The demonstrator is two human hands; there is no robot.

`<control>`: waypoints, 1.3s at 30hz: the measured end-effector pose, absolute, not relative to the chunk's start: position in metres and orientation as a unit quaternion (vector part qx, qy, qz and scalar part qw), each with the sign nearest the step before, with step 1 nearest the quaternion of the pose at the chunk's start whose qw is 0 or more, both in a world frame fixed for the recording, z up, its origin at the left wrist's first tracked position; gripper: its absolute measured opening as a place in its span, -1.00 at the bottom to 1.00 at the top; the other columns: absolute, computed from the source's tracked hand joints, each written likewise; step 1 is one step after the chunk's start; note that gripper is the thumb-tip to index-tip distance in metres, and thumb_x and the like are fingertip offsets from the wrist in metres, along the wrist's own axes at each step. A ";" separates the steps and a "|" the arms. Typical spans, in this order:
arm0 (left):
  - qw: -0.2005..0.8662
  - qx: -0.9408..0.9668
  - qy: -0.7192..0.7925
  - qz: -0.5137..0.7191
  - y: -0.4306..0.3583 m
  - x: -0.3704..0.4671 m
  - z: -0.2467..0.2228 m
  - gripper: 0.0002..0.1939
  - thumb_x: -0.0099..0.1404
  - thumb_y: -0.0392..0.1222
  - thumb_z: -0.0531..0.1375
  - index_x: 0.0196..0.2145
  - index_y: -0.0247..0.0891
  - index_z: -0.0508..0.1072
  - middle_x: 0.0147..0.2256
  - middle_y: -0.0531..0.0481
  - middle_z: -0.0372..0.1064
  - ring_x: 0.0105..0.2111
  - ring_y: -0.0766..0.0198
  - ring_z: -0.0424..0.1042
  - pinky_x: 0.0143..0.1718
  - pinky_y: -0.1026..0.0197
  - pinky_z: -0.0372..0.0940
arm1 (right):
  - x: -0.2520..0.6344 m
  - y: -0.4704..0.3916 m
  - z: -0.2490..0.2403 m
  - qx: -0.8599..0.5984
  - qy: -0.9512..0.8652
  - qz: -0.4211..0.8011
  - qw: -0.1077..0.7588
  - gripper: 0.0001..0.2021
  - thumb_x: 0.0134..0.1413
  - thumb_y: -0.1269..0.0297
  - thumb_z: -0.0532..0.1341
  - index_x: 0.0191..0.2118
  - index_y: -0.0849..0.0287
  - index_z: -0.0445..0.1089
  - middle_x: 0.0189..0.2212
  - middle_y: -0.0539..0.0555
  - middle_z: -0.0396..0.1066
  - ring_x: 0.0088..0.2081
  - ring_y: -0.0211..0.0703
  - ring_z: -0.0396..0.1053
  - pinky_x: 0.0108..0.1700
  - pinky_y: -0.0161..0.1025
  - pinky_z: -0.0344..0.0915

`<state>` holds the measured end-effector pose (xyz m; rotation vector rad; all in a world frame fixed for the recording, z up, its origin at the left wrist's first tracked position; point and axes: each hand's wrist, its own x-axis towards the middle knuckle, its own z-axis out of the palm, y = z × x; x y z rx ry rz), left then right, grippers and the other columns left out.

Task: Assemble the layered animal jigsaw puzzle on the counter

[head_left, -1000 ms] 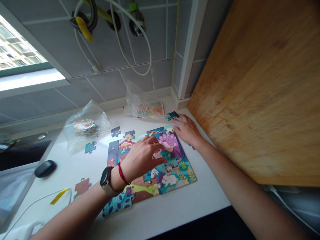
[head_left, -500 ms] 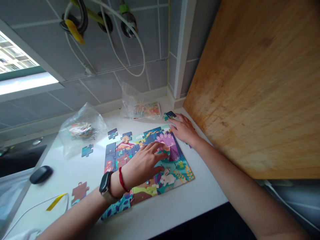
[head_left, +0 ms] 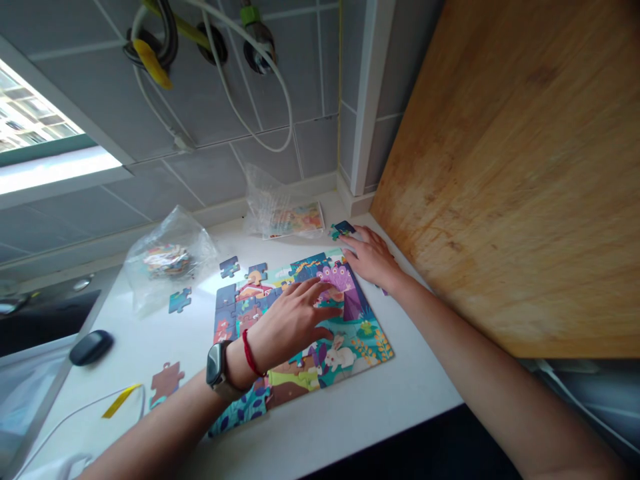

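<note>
A partly assembled jigsaw puzzle [head_left: 365,333] with colourful animal pictures lies on the white countertop. Over its middle hovers or rests my left hand [head_left: 295,319], palm down with fingers spread; it hides part of the picture, and I cannot tell if the fingertips touch it. My right hand [head_left: 373,257] lies low beyond the puzzle's upper right corner, fingers stretched out. Its fingertips are at a dark blue and green puzzle piece [head_left: 344,229], and no grip shows. Another piece, partly hidden, peeks out by my right wrist.
Loose pieces lie left of the puzzle, among them a brown one [head_left: 167,382] and a blue one [head_left: 230,267]. Behind stand a clear bag of pieces [head_left: 167,260] and a picture card [head_left: 300,219] under plastic. A black mouse [head_left: 91,347] is at left; a wooden panel [head_left: 500,200] bounds the right.
The view has shifted slightly, so everything sits a little further right. Both hands keep nearly the same pose over the same places.
</note>
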<state>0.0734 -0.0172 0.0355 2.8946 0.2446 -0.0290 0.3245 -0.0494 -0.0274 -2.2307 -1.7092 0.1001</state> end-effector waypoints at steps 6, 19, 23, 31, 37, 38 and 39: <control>0.102 0.991 0.073 -0.043 -0.018 0.070 0.041 -0.46 0.35 0.13 0.40 0.24 0.03 0.53 0.41 -0.15 0.23 0.38 -0.25 0.24 0.32 -0.29 0.28 | 0.324 -0.050 -0.024 -0.783 -0.601 0.039 0.158 -0.52 0.42 0.21 0.14 0.36 0.08 0.43 0.42 0.26 0.25 0.44 0.24 0.16 0.46 0.11 0.11; 0.095 0.985 0.102 -0.097 -0.035 0.051 0.053 -0.61 0.31 -0.01 0.46 0.09 0.10 0.64 0.44 -0.15 0.18 0.39 -0.33 0.23 0.31 -0.38 0.26 | 0.326 -0.049 -0.028 -0.779 -0.605 0.038 0.162 -0.52 0.42 0.21 0.12 0.36 0.07 0.43 0.42 0.27 0.23 0.44 0.25 0.15 0.45 0.12 0.12; 0.080 0.989 0.099 -0.069 -0.040 0.058 0.046 -0.76 0.35 0.00 0.43 -0.06 -0.04 0.69 0.38 -0.16 0.28 0.35 -0.29 0.30 0.29 -0.31 0.30 | 0.326 -0.049 -0.028 -0.778 -0.605 0.042 0.163 -0.52 0.42 0.21 0.12 0.36 0.07 0.43 0.43 0.27 0.22 0.44 0.26 0.16 0.45 0.14 0.12; 0.053 0.990 0.092 -0.088 -0.060 0.052 0.041 -0.35 0.33 0.19 0.41 0.21 -0.27 0.52 0.43 -0.39 0.17 0.43 -0.31 0.18 0.35 -0.28 0.25 | 0.325 -0.050 -0.026 -0.778 -0.605 0.046 0.163 -0.52 0.42 0.21 0.12 0.36 0.08 0.43 0.44 0.26 0.22 0.45 0.24 0.15 0.46 0.11 0.10; 0.119 0.987 0.065 -0.087 -0.085 0.051 0.024 0.03 0.34 0.46 0.23 0.48 -0.32 0.18 0.51 -0.39 -0.10 0.49 -0.25 0.04 0.42 -0.23 0.15 | 0.326 -0.050 -0.030 -0.780 -0.604 0.033 0.164 -0.53 0.41 0.21 0.13 0.35 0.07 0.44 0.42 0.26 0.23 0.44 0.25 0.15 0.45 0.12 0.13; 0.123 0.986 0.064 -0.087 -0.087 0.052 0.022 0.03 0.35 0.46 0.23 0.49 -0.32 0.17 0.51 -0.40 -0.12 0.49 -0.25 0.03 0.43 -0.24 0.14 | 0.326 -0.050 -0.030 -0.779 -0.605 0.032 0.164 -0.53 0.42 0.20 0.13 0.35 0.06 0.44 0.42 0.25 0.24 0.44 0.24 0.16 0.45 0.11 0.13; 0.125 0.986 0.066 -0.088 -0.088 0.053 0.021 0.02 0.36 0.44 0.23 0.49 -0.32 0.17 0.51 -0.40 -0.12 0.49 -0.26 0.04 0.42 -0.25 0.15 | 0.326 -0.049 -0.030 -0.778 -0.606 0.032 0.164 -0.53 0.42 0.20 0.14 0.35 0.04 0.44 0.42 0.24 0.25 0.44 0.24 0.17 0.44 0.11 0.14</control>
